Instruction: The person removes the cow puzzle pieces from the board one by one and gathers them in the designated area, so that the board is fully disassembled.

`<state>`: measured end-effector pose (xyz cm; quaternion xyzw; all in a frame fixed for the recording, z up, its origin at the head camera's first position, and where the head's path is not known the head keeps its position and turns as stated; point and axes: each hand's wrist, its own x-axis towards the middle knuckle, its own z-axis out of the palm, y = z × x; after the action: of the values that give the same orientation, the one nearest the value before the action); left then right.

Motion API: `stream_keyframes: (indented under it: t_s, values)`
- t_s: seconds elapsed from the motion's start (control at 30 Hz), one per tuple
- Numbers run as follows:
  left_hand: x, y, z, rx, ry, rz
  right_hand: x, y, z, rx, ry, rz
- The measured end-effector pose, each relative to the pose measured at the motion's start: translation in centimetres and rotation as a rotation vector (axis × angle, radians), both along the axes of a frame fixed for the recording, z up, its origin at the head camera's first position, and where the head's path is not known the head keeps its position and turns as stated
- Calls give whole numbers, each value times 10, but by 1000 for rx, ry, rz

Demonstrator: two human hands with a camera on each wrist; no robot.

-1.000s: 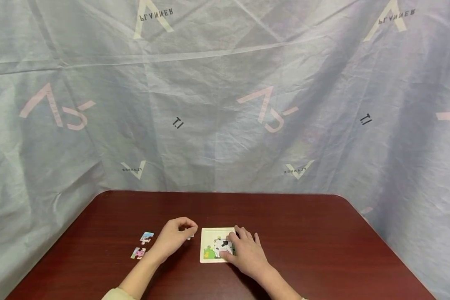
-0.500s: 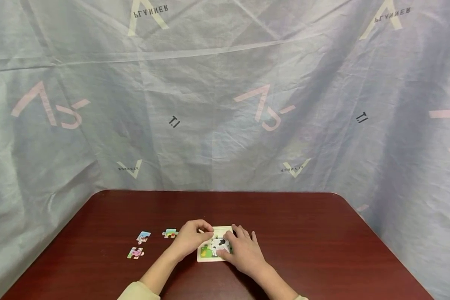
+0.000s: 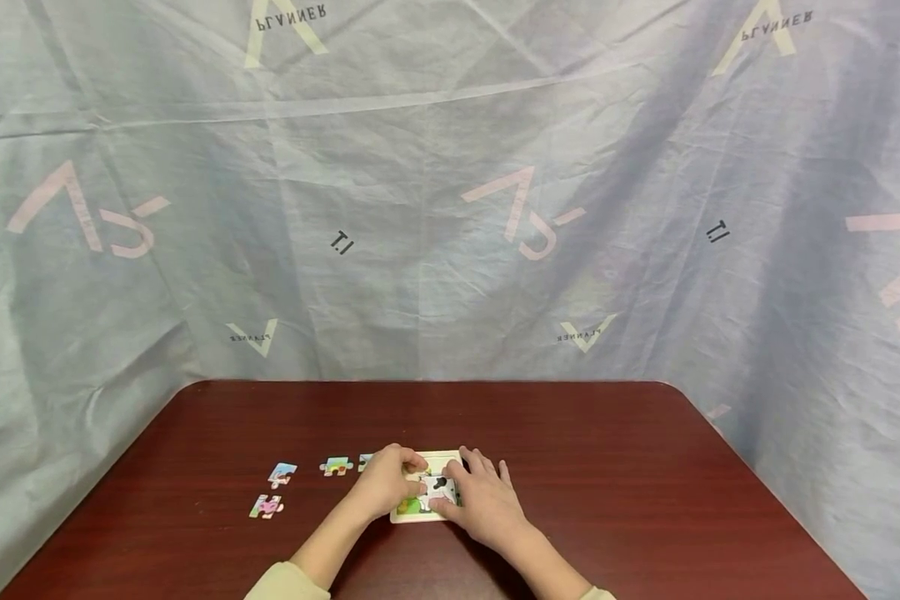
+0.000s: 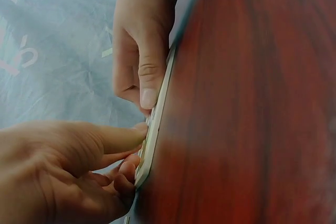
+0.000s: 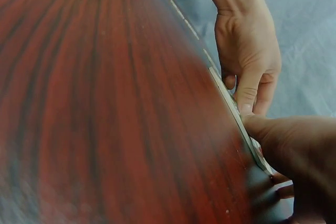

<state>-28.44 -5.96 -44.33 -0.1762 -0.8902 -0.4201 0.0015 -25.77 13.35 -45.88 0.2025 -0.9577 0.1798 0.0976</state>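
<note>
Across the dark red table (image 3: 585,467), the left hand (image 3: 382,485) is newly over the puzzle board (image 3: 418,518), fingers bent, whether holding anything I cannot tell, so it now works beside the right hand (image 3: 489,497), whose fingers spread upon the board, loose pieces (image 3: 337,467) left of the left fingers.

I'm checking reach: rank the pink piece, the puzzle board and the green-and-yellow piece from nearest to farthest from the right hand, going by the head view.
From the right hand:
1. Puzzle board: right at its fingers.
2. Green-and-yellow piece: loose, left of the board.
3. Pink piece: farther left, nearer the person.
</note>
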Motion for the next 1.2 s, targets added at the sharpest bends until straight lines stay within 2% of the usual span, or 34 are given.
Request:
stream_keyframes:
  t_s: [0.23,0.43,0.7,0.87,1.2]
  values:
    - [2,6,4,-50,18,8,-1,3,-2,-4,15,-3]
    - [4,9,5,-36,13,20,0,3,-3,-4,13,-1]
    - [6,10,4,-11,51,9,1,4,0,-4,2,5]
    - [4,10,3,39,50,-4,0,3,-1,-3,16,3]
    - [6,7,2,197,-21,48,-1,-1,-2,-4,36,-1]
